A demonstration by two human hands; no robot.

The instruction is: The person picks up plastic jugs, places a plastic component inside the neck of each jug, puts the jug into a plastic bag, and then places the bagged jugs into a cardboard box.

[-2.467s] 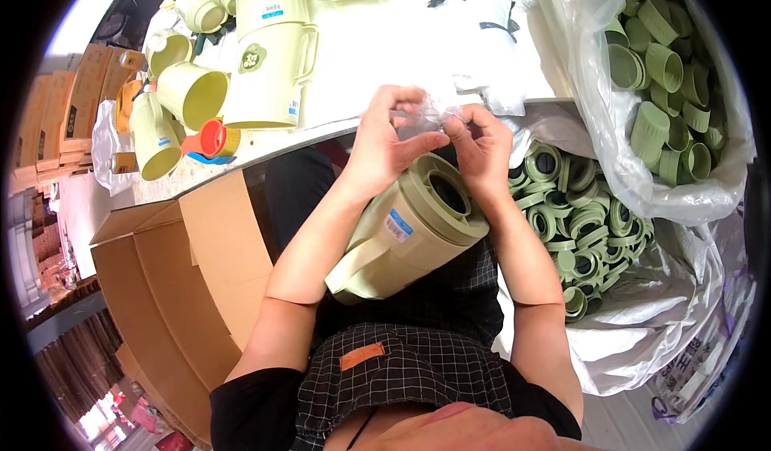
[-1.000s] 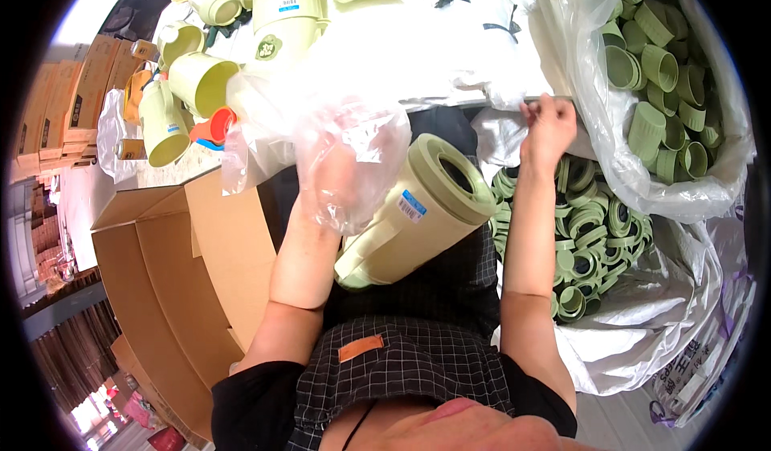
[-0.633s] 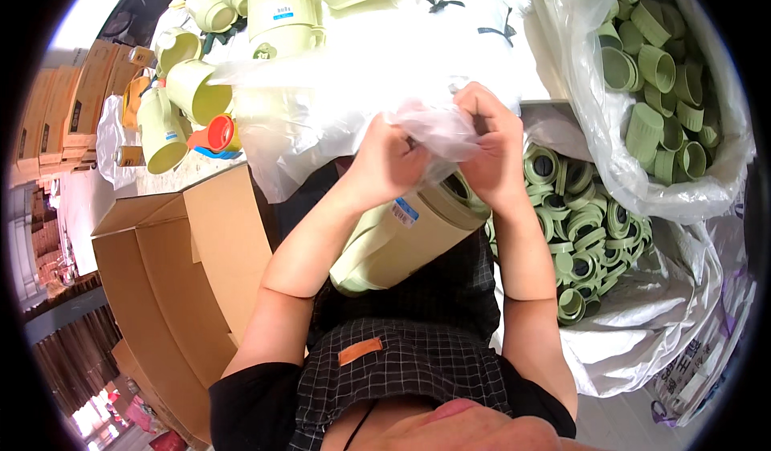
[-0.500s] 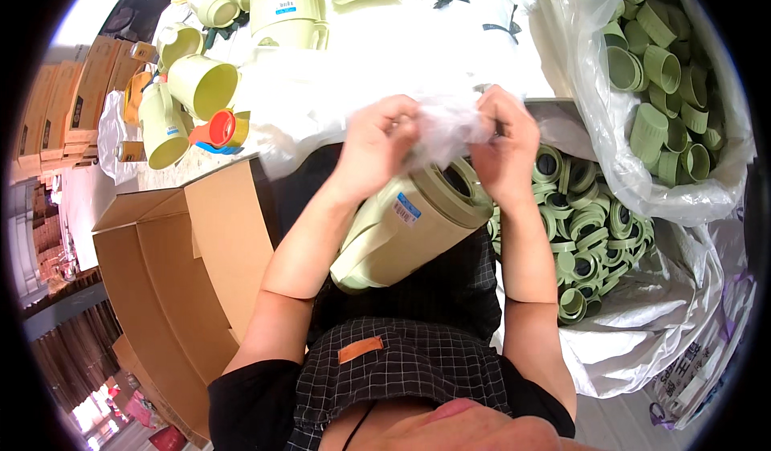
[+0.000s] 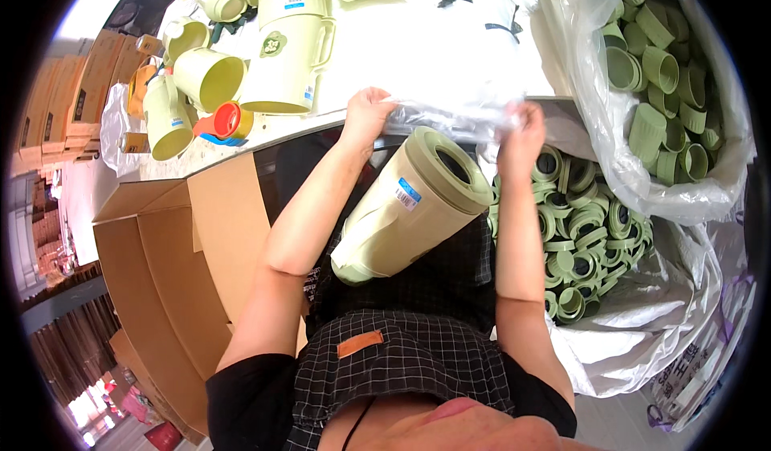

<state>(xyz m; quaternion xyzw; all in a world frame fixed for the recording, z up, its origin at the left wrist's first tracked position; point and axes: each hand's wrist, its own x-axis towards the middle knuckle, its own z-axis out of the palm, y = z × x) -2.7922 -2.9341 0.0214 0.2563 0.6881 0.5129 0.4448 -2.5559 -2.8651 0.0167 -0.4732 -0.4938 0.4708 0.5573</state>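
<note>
A clear plastic bag (image 5: pixel 446 118) is stretched sideways between my two hands, in front of the table edge. My left hand (image 5: pixel 369 116) pinches its left end, and my right hand (image 5: pixel 522 134) grips the right end. Below the bag, a pale green thermos jug (image 5: pixel 422 210) leans across my lap, its top tilted up to the right. It has a side handle, a blue-and-white sticker and a dark round opening in its top. Neither hand touches the jug.
A white-covered table (image 5: pixel 401 57) carries pale green jug bodies (image 5: pixel 285 61) and a red-orange tape dispenser (image 5: pixel 225 122). On the right are a plastic sack of green cups (image 5: pixel 662 69) and a heap of green lids (image 5: pixel 590 234). An opened cardboard box (image 5: pixel 177 266) stands at left.
My hands have moved apart, pulling the bunched plastic bag out wide. Another jug body on the table at upper left now shows more fully. The jug on my lap stays nearly in place.
</note>
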